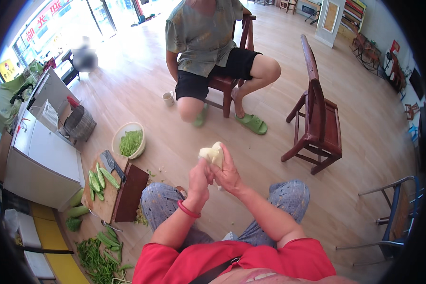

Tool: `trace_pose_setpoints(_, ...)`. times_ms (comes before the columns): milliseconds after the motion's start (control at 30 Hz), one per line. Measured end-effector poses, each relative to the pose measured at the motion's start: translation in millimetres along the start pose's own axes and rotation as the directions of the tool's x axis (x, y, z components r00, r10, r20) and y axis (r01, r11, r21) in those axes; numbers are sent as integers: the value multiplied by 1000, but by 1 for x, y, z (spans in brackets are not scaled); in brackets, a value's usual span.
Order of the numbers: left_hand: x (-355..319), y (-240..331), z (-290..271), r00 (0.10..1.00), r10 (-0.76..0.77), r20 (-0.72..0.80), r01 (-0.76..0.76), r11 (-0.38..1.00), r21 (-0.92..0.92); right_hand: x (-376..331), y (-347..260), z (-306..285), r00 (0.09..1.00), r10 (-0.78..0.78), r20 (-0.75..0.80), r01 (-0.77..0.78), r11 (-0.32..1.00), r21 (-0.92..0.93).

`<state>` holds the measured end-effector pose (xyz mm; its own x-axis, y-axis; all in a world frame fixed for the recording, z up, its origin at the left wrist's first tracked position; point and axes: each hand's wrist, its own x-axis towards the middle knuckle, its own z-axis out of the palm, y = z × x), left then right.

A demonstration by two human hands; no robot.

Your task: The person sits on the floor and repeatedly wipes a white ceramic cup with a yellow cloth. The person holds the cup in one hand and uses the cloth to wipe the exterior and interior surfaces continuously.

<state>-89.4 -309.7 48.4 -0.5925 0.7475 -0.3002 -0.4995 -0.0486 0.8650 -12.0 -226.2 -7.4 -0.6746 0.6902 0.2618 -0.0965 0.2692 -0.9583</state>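
Observation:
Out in front of my knees, both hands hold a pale cream, lobed vegetable; its exact kind is not plain. My right hand wraps its right side, with the thumb and fingers around it. Just below and to the left, my left hand is closed against the same piece, its fingers curled and partly hidden. A red bangle circles my left wrist. Whether a small tool sits between the fingers cannot be seen.
Left of my knee, a cutting board bears a cleaver and halved cucumbers. Beyond it sits a bowl of green shreds. Green peppers lie on the floor. Ahead, another person sits; a wooden chair stands right.

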Motion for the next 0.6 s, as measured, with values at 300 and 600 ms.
trace_pose_setpoints(300,-55,8,11,990,120,78,-125,990,71,-21,-50,3,986,78,-148,-61,992,114)
trace_pose_setpoints(600,-84,22,10,991,73,112,-74,997,9,-22,-75,-32,865,458,203,-433,479,764)
